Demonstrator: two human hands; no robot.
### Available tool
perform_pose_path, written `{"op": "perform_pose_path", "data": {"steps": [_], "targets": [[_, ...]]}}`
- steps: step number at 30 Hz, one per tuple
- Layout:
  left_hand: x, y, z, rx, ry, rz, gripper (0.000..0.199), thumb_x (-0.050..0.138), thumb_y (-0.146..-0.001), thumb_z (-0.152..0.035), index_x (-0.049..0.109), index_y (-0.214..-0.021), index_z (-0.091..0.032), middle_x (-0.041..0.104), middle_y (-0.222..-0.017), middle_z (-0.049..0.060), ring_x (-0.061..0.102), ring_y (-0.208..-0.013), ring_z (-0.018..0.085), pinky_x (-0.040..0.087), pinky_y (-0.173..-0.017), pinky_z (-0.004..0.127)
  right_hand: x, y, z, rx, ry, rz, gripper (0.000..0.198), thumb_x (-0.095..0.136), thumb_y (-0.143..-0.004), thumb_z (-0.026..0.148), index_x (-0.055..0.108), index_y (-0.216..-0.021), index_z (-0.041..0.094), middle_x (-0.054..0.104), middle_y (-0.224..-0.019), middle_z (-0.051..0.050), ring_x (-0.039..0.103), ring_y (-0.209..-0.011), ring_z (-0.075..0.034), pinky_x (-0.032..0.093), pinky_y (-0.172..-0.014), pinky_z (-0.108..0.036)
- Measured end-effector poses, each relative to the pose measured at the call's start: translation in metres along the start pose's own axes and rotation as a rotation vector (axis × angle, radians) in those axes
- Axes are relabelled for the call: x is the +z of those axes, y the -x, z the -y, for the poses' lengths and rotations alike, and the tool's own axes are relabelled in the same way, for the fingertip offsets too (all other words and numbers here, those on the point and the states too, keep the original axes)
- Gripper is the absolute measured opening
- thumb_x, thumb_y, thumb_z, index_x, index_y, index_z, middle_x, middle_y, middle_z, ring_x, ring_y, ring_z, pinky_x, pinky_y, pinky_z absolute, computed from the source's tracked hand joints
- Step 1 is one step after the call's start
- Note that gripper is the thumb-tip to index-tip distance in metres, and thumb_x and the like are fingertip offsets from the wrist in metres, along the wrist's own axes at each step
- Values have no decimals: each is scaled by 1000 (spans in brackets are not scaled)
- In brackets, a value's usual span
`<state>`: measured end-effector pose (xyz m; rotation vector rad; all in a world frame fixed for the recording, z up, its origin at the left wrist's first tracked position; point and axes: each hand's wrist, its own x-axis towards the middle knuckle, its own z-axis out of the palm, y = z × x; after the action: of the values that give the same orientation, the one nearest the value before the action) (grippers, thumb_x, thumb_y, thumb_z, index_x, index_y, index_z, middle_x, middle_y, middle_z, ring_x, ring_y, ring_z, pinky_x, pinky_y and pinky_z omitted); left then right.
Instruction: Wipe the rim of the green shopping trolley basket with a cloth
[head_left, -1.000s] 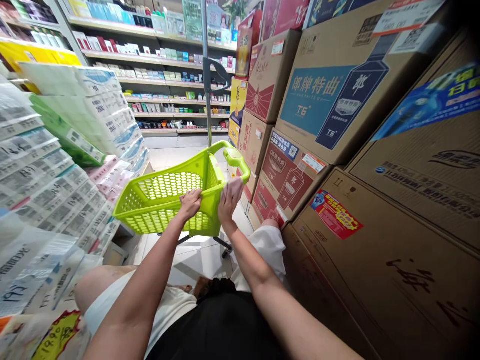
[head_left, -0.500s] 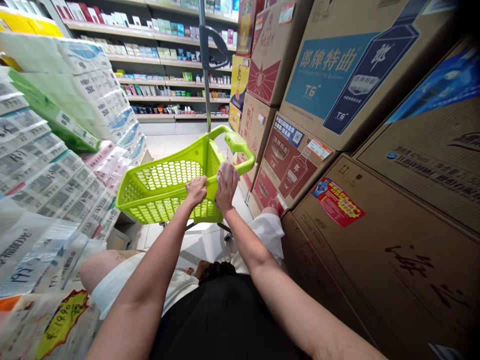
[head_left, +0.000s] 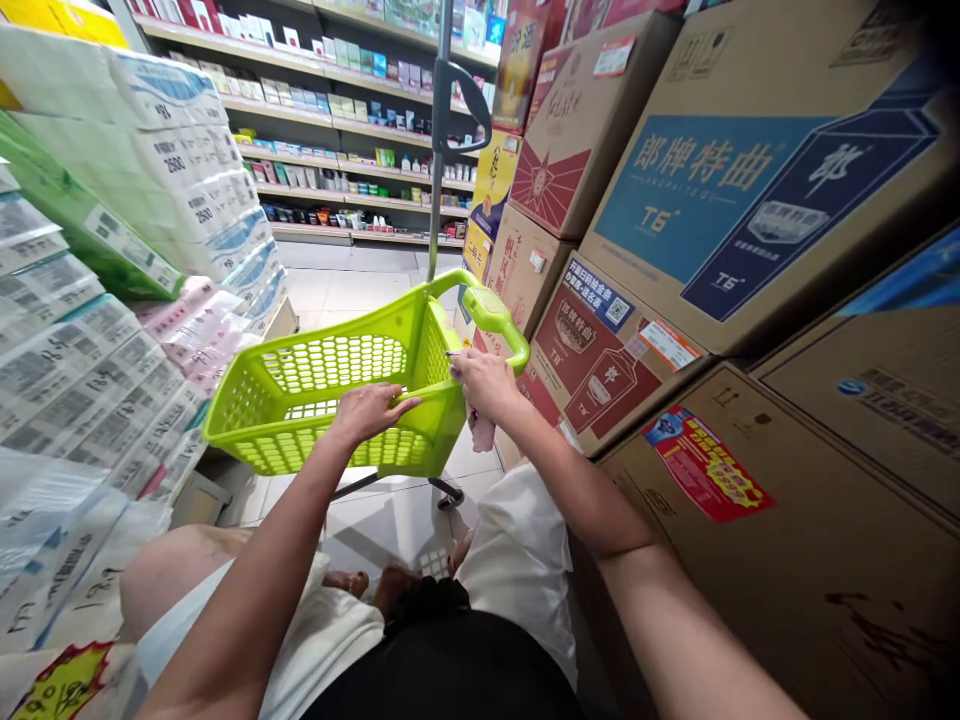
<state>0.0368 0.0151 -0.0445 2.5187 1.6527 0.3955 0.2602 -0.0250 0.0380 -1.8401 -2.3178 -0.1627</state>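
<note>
A lime-green shopping cart basket (head_left: 375, 319) with lattice walls stands in front of my knees, on a dark wheeled frame (head_left: 448, 493). Over its near rim lies my left hand (head_left: 366, 412), fingers hooked across the edge and thumb stretched along it. Farther right, my right hand (head_left: 484, 382) is closed at the cart's corner by the looped handle (head_left: 517, 345). A soft pale-pink piece (head_left: 482, 433), perhaps cloth or tissue, hangs below that hand; its upper part is hidden by the palm. Inside the basket I see only green lattice.
Stacked cartons (head_left: 652, 390) rise close along the right. Wrapped paper packs (head_left: 195, 170) are piled on the left. A grey pole with a hook-shaped grip (head_left: 461, 105) stands behind the cart. Shelves of small boxes (head_left: 360, 150) line the back, beyond pale floor tiles (head_left: 337, 260).
The cart appears nearer and lower, slightly turned. My left hand has slid left along the rim with its thumb spread. My right hand has turned, and the pink piece now hangs below it.
</note>
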Motion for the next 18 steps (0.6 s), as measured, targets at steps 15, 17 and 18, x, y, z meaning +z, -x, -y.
{"op": "perform_pose_path", "data": {"steps": [15, 17, 18], "targets": [[14, 11, 10, 82, 30, -58, 41, 43, -95, -58, 67, -80, -29, 69, -88, 7, 65, -83, 24, 42, -71, 36, 51, -184, -3, -2, 95, 122, 25, 49, -97, 16, 72, -106, 11, 72, -103, -16, 67, -85, -21, 53, -80, -29], [15, 12, 10, 71, 37, -59, 40, 43, -95, -58, 67, -79, -30, 69, -88, 7, 65, -83, 24, 41, -70, 36, 58, -216, -4, 2, 86, 77, 23, 51, -96, 15, 72, -103, 10, 71, -99, -16, 67, -84, -21, 53, -80, -30], [16, 13, 10, 61, 32, -64, 40, 43, -95, -59, 67, -79, -30, 69, -88, 6, 65, -83, 24, 40, -69, 36, 60, -228, -4, -4, 78, 42, 22, 52, -96, 15, 73, -102, 10, 71, -99, -15, 67, -84, -21, 54, -81, -30]]}}
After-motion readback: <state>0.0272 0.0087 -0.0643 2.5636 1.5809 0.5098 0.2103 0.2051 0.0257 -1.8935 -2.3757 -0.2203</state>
